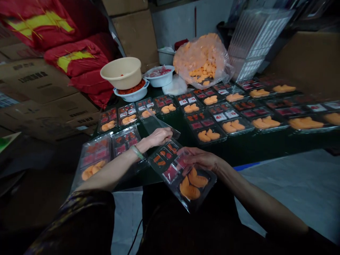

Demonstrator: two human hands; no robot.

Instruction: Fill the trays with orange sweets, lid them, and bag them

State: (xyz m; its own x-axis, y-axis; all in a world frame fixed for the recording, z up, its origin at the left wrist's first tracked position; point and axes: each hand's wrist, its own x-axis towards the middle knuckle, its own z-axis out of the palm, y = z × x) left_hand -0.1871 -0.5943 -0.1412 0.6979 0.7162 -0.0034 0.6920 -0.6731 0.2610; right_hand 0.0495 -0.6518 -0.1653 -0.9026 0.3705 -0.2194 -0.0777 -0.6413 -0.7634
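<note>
The curved pieces (189,189) are orange, the basin (124,76) cream, the sacks (79,55) red and yellow

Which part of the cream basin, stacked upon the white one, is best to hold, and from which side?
The cream basin is probably best held at opposite sides of its rim, coming from above: the rim flares wide, uncovered, while the white basin sits close beneath.

Right tabletop strip (252,149) passable — trays (206,128) block beyond.
</note>
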